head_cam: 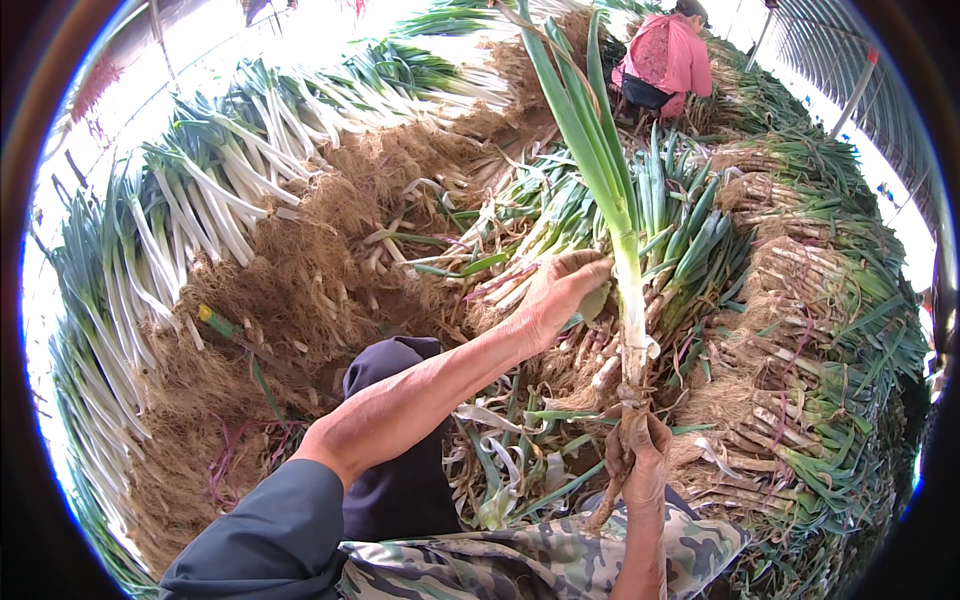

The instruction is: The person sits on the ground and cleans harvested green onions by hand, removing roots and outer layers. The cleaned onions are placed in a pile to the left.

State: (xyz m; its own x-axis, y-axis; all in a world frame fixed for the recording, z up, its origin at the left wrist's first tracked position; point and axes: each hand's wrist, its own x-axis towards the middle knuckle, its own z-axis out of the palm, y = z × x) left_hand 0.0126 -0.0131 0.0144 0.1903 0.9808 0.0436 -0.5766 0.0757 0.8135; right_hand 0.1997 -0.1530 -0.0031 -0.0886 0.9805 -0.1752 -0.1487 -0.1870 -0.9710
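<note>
My right hand (pixel 637 450) is closed around the root end of an upright large green onion (pixel 631 300), whose green leaves point away from me. Beside the stalk, just below where the leaves part, is my left hand (pixel 566 292), its thumb and fingers together around a piece of pale green leaf (pixel 594 301) that hangs beneath the fingers. Around the lower stalk the outer skin is loose and curled. Directly behind lies a loose pile of unpeeled green onions (pixel 555 217). Peeled leaf scraps (pixel 502 465) lie below, near my knees.
White-stemmed green onions (pixel 217 180) lie in a curved row at left, roots inward. Bundles of soil-covered onions (pixel 795 285) line the right side. A tool with a green and yellow handle (pixel 217 321) rests on the left roots. A person in a pink top (pixel 664 64) crouches at the far end.
</note>
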